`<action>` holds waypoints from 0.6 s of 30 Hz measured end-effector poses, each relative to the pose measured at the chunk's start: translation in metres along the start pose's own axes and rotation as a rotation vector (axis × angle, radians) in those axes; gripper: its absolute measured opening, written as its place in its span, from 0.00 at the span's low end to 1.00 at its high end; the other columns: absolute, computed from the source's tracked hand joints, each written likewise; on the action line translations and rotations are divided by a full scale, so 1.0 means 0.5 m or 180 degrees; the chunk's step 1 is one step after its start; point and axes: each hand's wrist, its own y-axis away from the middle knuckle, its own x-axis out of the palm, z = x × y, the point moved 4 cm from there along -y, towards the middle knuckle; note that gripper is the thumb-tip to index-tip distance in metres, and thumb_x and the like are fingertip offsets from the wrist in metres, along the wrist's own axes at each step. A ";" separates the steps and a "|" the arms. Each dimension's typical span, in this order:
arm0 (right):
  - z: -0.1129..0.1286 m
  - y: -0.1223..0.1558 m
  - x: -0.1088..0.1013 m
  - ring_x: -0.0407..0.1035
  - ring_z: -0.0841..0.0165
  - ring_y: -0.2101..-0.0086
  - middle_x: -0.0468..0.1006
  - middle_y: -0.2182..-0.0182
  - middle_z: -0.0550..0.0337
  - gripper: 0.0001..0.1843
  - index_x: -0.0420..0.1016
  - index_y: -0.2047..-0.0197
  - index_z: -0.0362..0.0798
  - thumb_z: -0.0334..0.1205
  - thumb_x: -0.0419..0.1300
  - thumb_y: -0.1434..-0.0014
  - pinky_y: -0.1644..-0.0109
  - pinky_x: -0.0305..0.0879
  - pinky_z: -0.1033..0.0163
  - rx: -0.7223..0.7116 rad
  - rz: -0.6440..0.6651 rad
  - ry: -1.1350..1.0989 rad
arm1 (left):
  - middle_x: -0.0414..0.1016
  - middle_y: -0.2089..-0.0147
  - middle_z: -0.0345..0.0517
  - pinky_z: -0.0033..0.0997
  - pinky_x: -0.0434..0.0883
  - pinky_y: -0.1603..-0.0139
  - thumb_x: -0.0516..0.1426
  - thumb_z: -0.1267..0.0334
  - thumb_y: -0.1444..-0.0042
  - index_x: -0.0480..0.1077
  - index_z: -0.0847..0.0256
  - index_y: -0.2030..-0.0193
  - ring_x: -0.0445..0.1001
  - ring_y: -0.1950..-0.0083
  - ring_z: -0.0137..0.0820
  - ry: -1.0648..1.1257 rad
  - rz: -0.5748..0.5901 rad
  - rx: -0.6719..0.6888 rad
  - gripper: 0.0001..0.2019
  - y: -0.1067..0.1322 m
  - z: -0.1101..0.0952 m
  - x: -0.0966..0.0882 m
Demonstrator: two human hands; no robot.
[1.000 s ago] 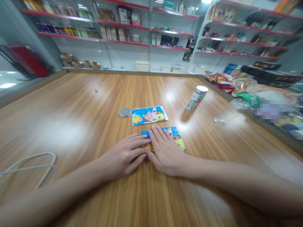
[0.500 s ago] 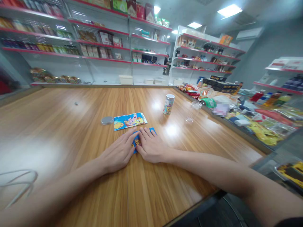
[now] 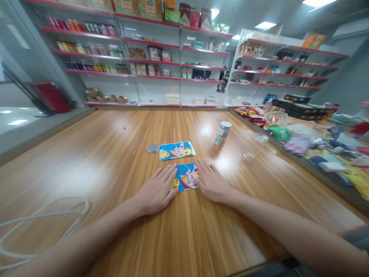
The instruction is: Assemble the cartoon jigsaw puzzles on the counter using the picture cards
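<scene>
Flat on the wooden table lies a blue cartoon-printed label sheet (image 3: 186,177). My left hand (image 3: 157,188) rests on its left end, fingers stretched out. On the right end lies my right hand (image 3: 211,181), also flat with its fingers extended. The middle of the sheet shows between the hands; both ends are partly covered. Just beyond it is a second, similar label sheet (image 3: 177,150), with a round grey lid (image 3: 153,148) at its left. Farther right stands a lidded can (image 3: 223,133) with a cartoon print, and beyond that a clear plastic jar (image 3: 255,145).
A pale cable (image 3: 82,209) is looped at the left of the table (image 3: 115,173). Packaged goods (image 3: 279,132) crowd the right side, past a raised edge. A tiny object (image 3: 124,127) sits at the far left. Stocked shelves (image 3: 155,61) line the back.
My hands have moved apart, from close together over the sheet to its two ends, and more of its print shows. The view has turned left, so things appear farther right.
</scene>
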 end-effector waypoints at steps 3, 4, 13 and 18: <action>0.018 0.013 -0.002 0.43 0.51 0.28 0.47 0.27 0.39 0.38 0.51 0.26 0.34 0.53 0.37 0.27 0.26 0.43 0.41 -0.0050 -0.0015 -0.0010 | 0.42 0.22 0.54 0.51 0.51 0.23 0.43 0.47 0.28 0.42 0.61 0.23 0.46 0.21 0.45 0.0001 0.0015 0.0006 0.34 0.017 -0.007 -0.004; 0.024 0.017 -0.003 0.43 0.51 0.28 0.47 0.27 0.39 0.38 0.51 0.26 0.34 0.53 0.37 0.27 0.26 0.43 0.41 -0.0069 -0.0018 -0.0031 | 0.41 0.21 0.54 0.51 0.51 0.23 0.43 0.48 0.28 0.41 0.61 0.22 0.45 0.21 0.45 0.0026 0.0046 0.0002 0.34 0.022 -0.009 -0.005; 0.066 0.011 0.006 0.38 0.50 0.27 0.44 0.26 0.42 0.38 0.48 0.25 0.34 0.53 0.38 0.27 0.26 0.40 0.37 -0.0017 -0.0048 -0.0237 | 0.36 0.20 0.51 0.58 0.51 0.24 0.43 0.49 0.28 0.34 0.61 0.22 0.33 0.20 0.48 0.0335 -0.0181 -0.0749 0.35 -0.004 0.064 0.010; 0.060 -0.044 0.007 0.36 0.49 0.27 0.41 0.25 0.44 0.39 0.47 0.24 0.35 0.54 0.42 0.29 0.26 0.39 0.38 -0.0013 -0.0114 -0.0277 | 0.43 0.21 0.52 0.60 0.52 0.24 0.46 0.43 0.31 0.43 0.61 0.23 0.40 0.21 0.50 0.0316 -0.0041 -0.0629 0.37 -0.060 0.115 0.027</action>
